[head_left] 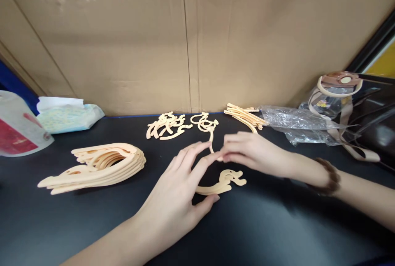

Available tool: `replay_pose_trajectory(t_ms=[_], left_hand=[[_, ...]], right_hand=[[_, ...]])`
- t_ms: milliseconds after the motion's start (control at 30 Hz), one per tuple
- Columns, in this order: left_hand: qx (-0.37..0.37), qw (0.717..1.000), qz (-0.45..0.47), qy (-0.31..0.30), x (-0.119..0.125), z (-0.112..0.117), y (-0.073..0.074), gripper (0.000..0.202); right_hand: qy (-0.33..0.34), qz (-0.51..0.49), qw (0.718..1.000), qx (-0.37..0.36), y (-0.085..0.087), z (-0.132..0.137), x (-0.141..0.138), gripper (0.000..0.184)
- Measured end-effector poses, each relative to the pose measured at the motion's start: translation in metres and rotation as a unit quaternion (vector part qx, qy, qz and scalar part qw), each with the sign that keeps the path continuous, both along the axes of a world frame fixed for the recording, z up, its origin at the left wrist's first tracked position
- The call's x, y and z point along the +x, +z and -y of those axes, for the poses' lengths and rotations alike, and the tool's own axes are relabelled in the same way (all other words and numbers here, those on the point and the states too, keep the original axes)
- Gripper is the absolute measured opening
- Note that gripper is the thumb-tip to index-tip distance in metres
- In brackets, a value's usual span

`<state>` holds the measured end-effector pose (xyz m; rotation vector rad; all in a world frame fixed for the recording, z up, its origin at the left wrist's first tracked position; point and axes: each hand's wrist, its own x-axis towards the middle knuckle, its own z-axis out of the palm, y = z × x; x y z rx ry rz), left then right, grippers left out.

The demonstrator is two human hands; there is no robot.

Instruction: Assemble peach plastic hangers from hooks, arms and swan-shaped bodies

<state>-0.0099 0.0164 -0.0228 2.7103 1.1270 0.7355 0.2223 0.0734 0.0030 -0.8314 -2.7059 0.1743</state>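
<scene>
Right of the stack (98, 167), my left hand (175, 200) and right hand (249, 152) pinch one curved piece (224, 181) between their fingertips. Its hooked end lies on the table (277, 233) just below my right fingers (231, 148).

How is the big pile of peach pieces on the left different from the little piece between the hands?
The big pile is several large curved pieces stacked together; the little piece is one, smaller. No hand touches the pile; the left hand and right hand hold the little piece. Both are peach on the black table.

A flat, pale-orange curved cutout piece (220, 181) lies on the black table (92, 225).
</scene>
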Motion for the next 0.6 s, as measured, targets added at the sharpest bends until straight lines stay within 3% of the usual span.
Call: replay_pose_trajectory(t_ms=[167, 267, 333, 433, 533, 600], left_hand=[[0.019, 0.998, -0.052, -0.01, -0.004, -0.005, -0.003, 0.063], [0.006, 0.998, -0.059, -0.001, -0.006, -0.009, -0.003, 0.045], [-0.021, 0.997, -0.068, -0.001, -0.006, -0.011, 0.0, 0.027], [-0.067, 0.995, -0.072, -0.015, -0.005, -0.014, 0.004, 0.016], [-0.079, 0.995, -0.058, -0.022, -0.003, -0.014, 0.006, 0.008], [-0.082, 0.995, -0.051, -0.011, -0.002, -0.014, 0.006, 0.006]], right_hand=[[0.01, -0.02, 0.998, -0.057, -0.014, 0.024, 0.015, 0.025], [0.008, -0.068, 0.992, -0.102, -0.02, 0.019, 0.022, 0.025], [-0.027, -0.103, 0.989, -0.107, -0.023, 0.014, 0.026, 0.024], [-0.134, -0.12, 0.983, -0.029, -0.028, 0.005, 0.035, 0.022], [-0.249, -0.049, 0.963, 0.084, -0.032, -0.004, 0.047, 0.034], [-0.294, 0.013, 0.95, 0.108, -0.033, -0.008, 0.054, 0.041]])
